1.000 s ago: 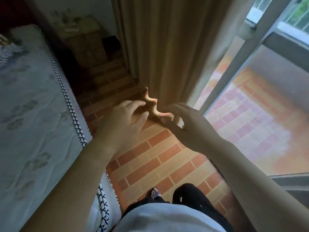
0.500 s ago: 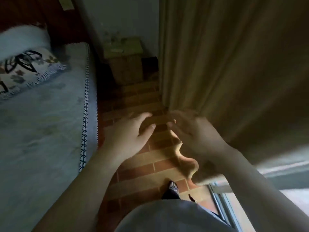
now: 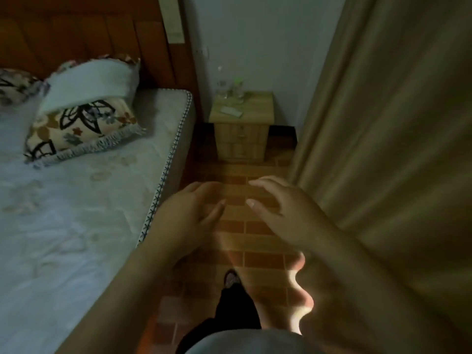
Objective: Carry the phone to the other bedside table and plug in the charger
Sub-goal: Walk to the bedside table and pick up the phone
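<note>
A small wooden bedside table point(image 3: 242, 116) stands ahead against the wall, between the bed and the curtain. A pale flat object point(image 3: 231, 111), possibly the phone, lies on its top; I cannot tell for sure. My left hand point(image 3: 187, 215) and my right hand point(image 3: 283, 213) are both held out in front of me above the brick floor, fingers apart and empty. The two hands are well short of the table. A wall socket point(image 3: 203, 51) shows above the table, beside the headboard. No charger is visible.
The bed point(image 3: 76, 200) with a patterned pillow point(image 3: 79, 126) fills the left. A beige curtain point(image 3: 383, 123) hangs on the right. Clear glass items point(image 3: 229, 89) stand at the table's back. A narrow brick-floor aisle point(image 3: 242, 236) runs between bed and curtain. My foot point(image 3: 231, 278) is below.
The view has swung away from the window toward the headboard. The bedside table has come closer and more central. Both hands stay empty and have spread slightly apart.
</note>
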Motion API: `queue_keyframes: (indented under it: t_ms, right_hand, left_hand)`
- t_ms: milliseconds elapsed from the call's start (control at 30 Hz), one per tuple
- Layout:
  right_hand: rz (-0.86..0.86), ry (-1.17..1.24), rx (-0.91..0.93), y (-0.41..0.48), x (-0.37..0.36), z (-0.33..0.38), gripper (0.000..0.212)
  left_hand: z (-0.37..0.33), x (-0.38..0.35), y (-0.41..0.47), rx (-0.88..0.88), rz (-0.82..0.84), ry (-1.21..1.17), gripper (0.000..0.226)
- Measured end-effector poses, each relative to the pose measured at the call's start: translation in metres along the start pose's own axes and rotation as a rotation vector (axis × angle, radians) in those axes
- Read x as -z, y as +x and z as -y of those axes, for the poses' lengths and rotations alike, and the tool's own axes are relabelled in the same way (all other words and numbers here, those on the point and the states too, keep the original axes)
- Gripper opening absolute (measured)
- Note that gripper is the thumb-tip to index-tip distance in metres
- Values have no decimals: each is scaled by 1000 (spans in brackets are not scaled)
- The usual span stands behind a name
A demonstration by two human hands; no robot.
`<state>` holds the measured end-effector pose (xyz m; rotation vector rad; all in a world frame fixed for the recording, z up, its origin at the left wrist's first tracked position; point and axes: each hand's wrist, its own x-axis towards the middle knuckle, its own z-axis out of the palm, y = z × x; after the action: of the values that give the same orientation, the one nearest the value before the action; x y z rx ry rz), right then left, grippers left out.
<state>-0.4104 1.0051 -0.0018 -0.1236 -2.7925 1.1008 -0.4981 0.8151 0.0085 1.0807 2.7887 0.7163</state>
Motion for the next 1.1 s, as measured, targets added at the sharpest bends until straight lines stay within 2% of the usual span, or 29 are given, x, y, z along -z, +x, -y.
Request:
queue_keyframes:
  t_ms: [267, 500, 867, 1100]
  right_hand:
    - [-52, -20, -53, 172, 50, -58, 51]
    - [-19, -9, -75, 301, 73, -121, 48]
    - [116, -41, 21, 543, 114, -218, 44]
    - [227, -74, 65, 673, 95, -257, 43]
  left_hand:
    - [40, 10, 201, -54, -24, -46, 39]
    - [72, -2, 346, -40, -6, -33, 39]
    - [135, -28, 572, 87, -8, 25, 41]
    - [201, -44, 665, 156, 35, 35, 41]
